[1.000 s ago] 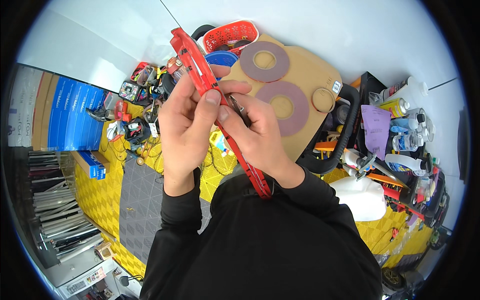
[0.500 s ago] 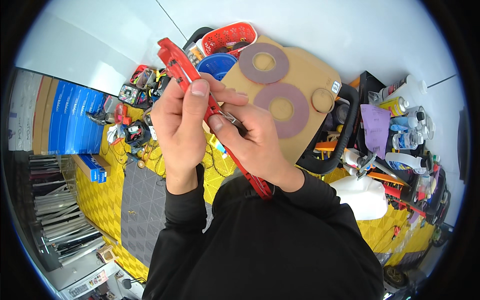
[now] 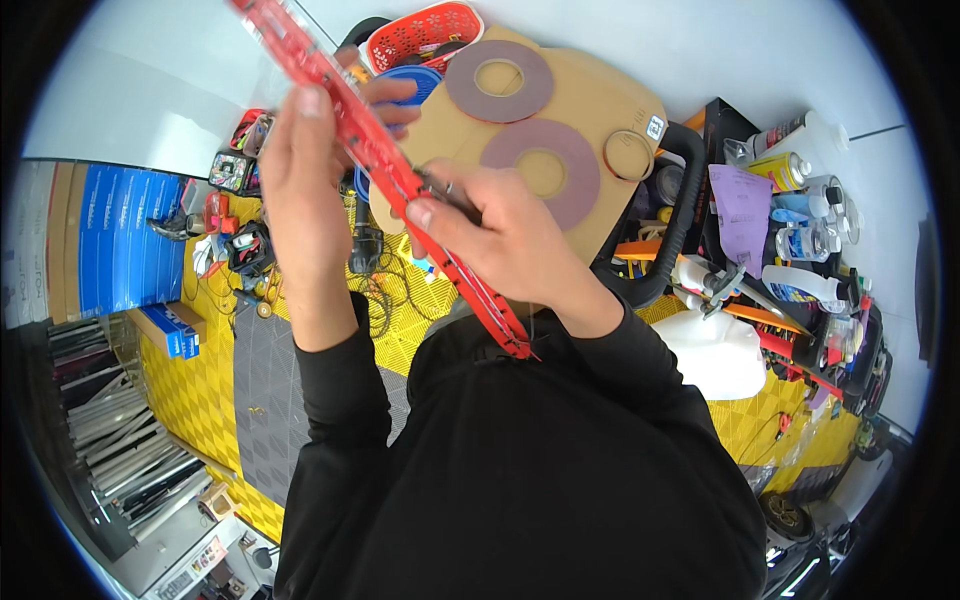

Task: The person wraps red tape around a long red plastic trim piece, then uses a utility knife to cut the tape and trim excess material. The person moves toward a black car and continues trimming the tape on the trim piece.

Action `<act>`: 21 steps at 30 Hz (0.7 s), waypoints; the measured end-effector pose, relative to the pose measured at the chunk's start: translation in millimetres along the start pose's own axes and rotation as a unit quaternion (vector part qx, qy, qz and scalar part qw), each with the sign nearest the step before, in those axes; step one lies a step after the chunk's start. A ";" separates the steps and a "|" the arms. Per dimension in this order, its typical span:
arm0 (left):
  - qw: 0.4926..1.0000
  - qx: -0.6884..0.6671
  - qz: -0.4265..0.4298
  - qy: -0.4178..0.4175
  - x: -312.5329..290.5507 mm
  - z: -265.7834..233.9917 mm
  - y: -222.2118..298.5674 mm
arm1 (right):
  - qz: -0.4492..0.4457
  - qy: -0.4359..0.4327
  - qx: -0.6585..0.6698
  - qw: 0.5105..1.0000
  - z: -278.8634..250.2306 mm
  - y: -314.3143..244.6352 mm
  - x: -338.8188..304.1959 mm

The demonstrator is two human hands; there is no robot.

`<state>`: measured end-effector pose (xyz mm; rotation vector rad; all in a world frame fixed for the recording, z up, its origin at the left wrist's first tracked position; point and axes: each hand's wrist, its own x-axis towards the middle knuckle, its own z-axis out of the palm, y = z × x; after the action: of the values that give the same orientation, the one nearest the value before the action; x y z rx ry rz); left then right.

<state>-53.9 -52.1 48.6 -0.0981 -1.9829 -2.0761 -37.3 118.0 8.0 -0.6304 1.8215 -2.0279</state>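
Note:
A long red plastic strip [image 3: 375,150], narrow with small dark marks or clips along it, slants from the upper left down to my chest. My left hand [image 3: 305,190] grips its upper part, thumb on the near face and fingers reaching behind to the far side. Lower down, my right hand [image 3: 500,220] pinches the strip's middle, its thumb pressed on the edge. A small dark object shows between the right fingers, too blurred to name. Beyond the hands, two flat purple-brown tape rolls [image 3: 570,170] lie on a brown cardboard sheet [image 3: 625,100].
A red basket [image 3: 425,35] and a blue basket [image 3: 415,85] stand behind the strip. To the right, bottles and cans [image 3: 800,220] crowd a cart with a black handle [image 3: 680,220]. Blue boxes [image 3: 125,235] stand at left above the yellow and grey floor mat [image 3: 300,400].
The strip has shifted up and left and turned, showing a broader face. My left hand has moved left and up along with it; my right hand still holds its middle.

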 end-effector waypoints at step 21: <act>0.993 0.003 -0.106 -0.043 -63.7 13.4 -54.6 | 0.013 0.011 -0.107 0.994 -30.9 8.9 45.3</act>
<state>-7.4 -28.0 -18.3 0.0269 -2.1339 -2.2295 -92.5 119.0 1.2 -0.6399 2.0679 -1.8438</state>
